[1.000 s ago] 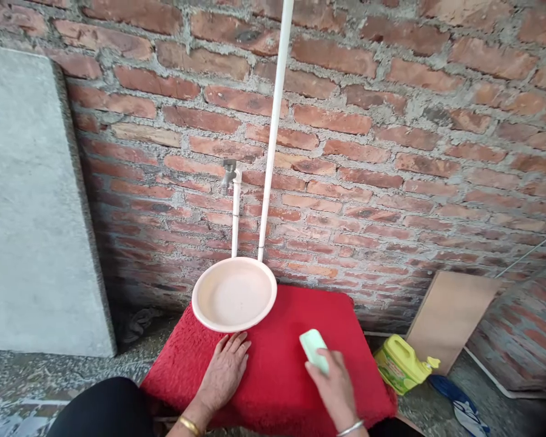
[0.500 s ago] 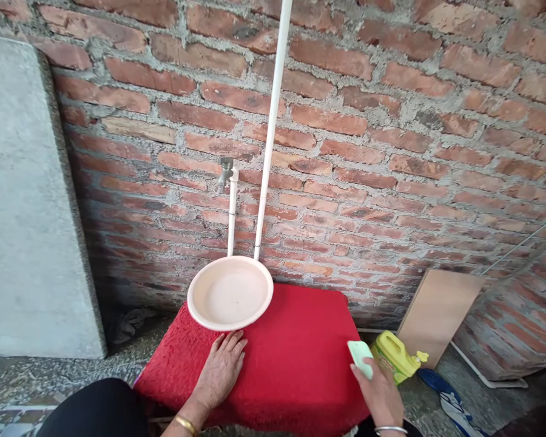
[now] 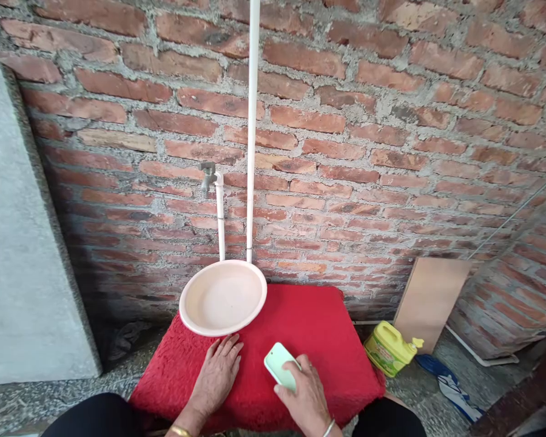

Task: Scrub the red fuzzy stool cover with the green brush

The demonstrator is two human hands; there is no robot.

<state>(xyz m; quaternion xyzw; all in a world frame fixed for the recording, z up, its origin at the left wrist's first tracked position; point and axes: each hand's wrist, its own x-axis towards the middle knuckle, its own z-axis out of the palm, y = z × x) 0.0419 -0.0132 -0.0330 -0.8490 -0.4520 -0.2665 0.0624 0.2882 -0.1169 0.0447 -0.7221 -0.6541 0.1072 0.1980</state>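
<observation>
My left hand (image 3: pixel 217 371) lies palm down on the red fuzzy cloth (image 3: pixel 300 325), fingers stretched out, their tips close to the near rim of a pale pink basin (image 3: pixel 188 312). Whether the fingertips touch the rim I cannot tell. No water shows in the basin. My right hand (image 3: pixel 307 394) grips a mint-green flat object (image 3: pixel 277 359) with rounded corners and a small dark hole near one end; its kind is unclear. Fingers and thumb hold its near end, over the cloth to the right of my left hand.
Behind the cloth-covered surface is a brick wall (image 3: pixel 327 170) with a tap (image 3: pixel 207 176) and a tall white pipe (image 3: pixel 252 133). At right stand a yellow jug (image 3: pixel 389 352), a brown board (image 3: pixel 432 297) and flip-flops (image 3: pixel 457 391). A grey slab (image 3: pixel 27 243) leans at left.
My right hand has moved left from the cloth's right edge to over its middle, carrying the green object. My left hand stays by the basin. The view has shifted slightly.
</observation>
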